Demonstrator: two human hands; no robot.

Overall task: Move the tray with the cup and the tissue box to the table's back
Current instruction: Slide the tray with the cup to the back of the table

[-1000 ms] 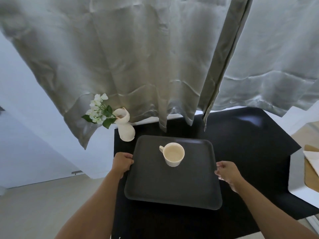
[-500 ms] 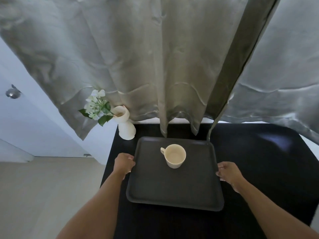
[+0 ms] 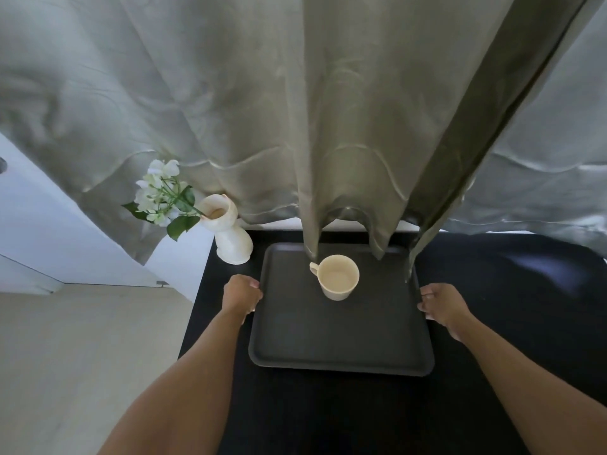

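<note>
2 hands grip the tray (image 3: 338, 326) at mid-sides: left hand (image 3: 241, 295) & right hand (image 3: 441, 305), fingers curled on its rims, near the table (image 3: 512, 290) back w/ cup (image 3: 338, 277) aboard. We judge it stiff, light; cup's loose, so keep level. No tissue box visible.

Two bare forearms, no sleeves in view up to the frame's lower edge. No watch, bracelet or ring visible on either wrist. Bare left hand (image 3: 241, 295) and bare right hand (image 3: 443, 305), ungloved. Short, plain nails on the fingers (image 3: 427, 295) of the right hand; thumbnail unpainted on the left.
</note>
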